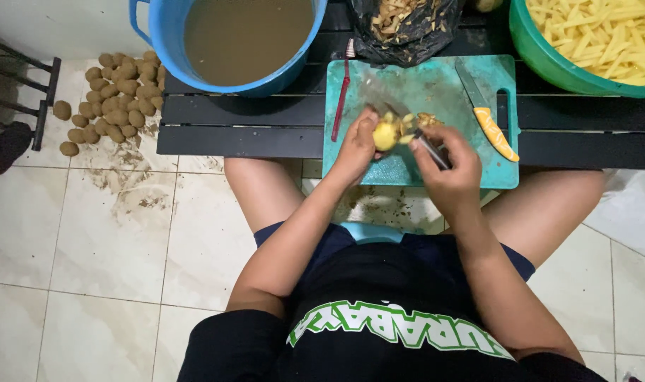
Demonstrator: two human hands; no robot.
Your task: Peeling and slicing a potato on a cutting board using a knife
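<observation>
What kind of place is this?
Probably a home or small food-stall prep area: unpeeled potatoes piled on the tiled floor, a cutting board on a low bench, and a green tub of cut potato sticks.

teal cutting board (435, 85), blue bucket (163, 42), yellow potato (386, 134)

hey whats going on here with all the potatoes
A seated person is peeling a potato over a teal cutting board. The left hand holds the half-peeled potato while the right hand works a peeler against it. A knife with an orange handle lies on the board. A green tub of cut potato strips sits at the right, a blue bucket of murky water at the left, and unpeeled potatoes are piled on the floor.
</observation>
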